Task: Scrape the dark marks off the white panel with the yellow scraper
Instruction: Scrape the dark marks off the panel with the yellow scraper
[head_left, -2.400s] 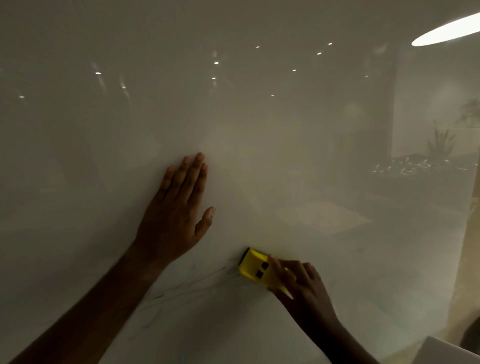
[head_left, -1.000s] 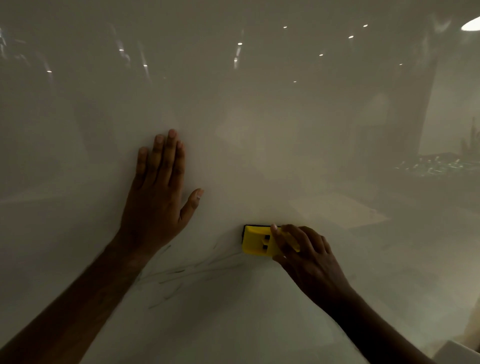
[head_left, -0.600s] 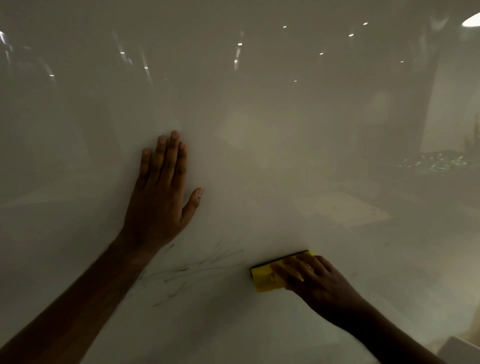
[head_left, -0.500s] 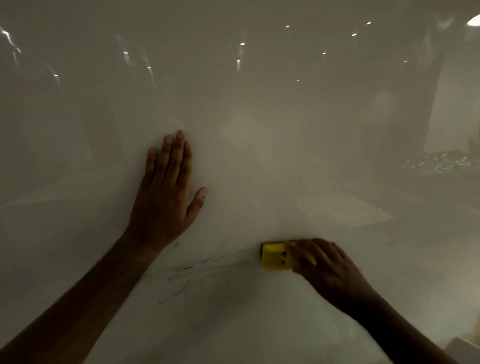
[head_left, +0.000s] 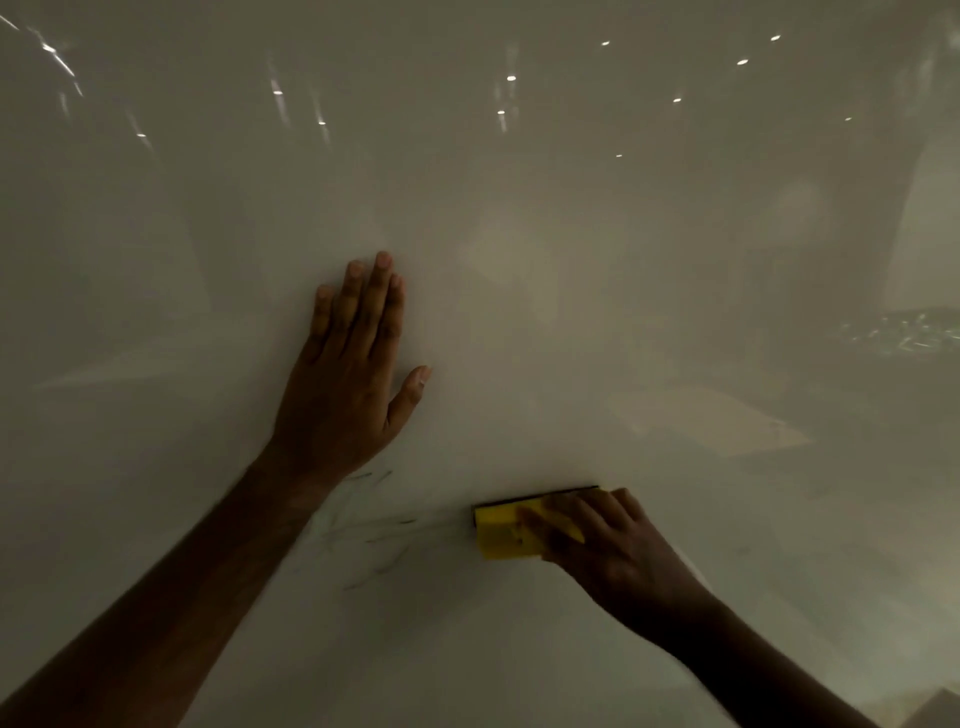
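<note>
Head view, the only 1 supplied: a glossy white flat panel (head_left: 519, 322) fills the frame, its sheen carrying reflected ceiling lights. The left hand (head_left: 348, 384) lies flat on it, fingers straight and together, thumb spread, holding nothing. The right hand (head_left: 613, 551) grips a small yellow rectangular plastic scraper (head_left: 501, 530), fingers curled over its right half; a thin dark strip, probably the blade, runs along its upper edge. The thin dark scribbled marks (head_left: 374, 535) lie directly left of the scraper, below the left wrist, between the 2 hands. Their strokes run roughly left to right, in line with the scraper's long axis. The right hand is nearer the marks' right end; judged from this, the coming stroke must travel leftward across them.
</note>
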